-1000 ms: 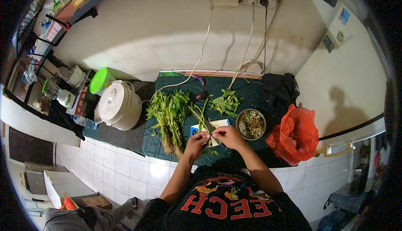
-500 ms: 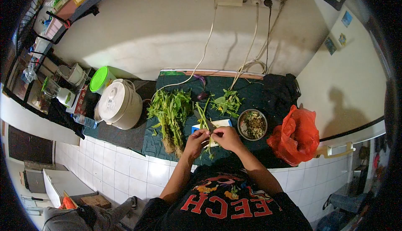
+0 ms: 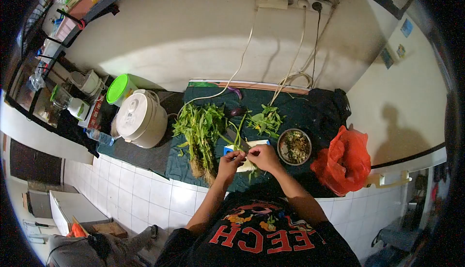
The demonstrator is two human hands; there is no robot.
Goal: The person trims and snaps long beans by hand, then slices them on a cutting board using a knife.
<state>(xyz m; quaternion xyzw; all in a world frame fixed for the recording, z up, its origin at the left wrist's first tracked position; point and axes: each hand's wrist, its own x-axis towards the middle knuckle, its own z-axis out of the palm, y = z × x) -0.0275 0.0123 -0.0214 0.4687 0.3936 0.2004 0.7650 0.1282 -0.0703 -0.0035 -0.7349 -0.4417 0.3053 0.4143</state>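
My left hand [image 3: 231,164] and my right hand [image 3: 263,157] meet over a white and blue board [image 3: 259,143], fingers pinched on a green vegetable stem [image 3: 236,145]. The exact grip of the right fingers is partly hidden. A dark knife blade [image 3: 243,144] shows just beyond my fingertips, its handle not visible. To the left lies a large bunch of leafy greens [image 3: 201,126] with roots toward me. A smaller pile of picked leaves [image 3: 266,120] lies beyond the board. Right of my hands stands a metal bowl [image 3: 294,147] of chopped ingredients.
Purple eggplants [image 3: 237,111] lie at the back of the dark cloth. A red plastic bag [image 3: 341,163] stands at the right edge. On the left are a white rice cooker [image 3: 138,120] and a green-lidded container [image 3: 118,90]. Another person [image 3: 92,250] is at lower left.
The view has shifted slightly. My hands remain together over the board, and the stem between them has tilted, with less of it hanging below my fingers.
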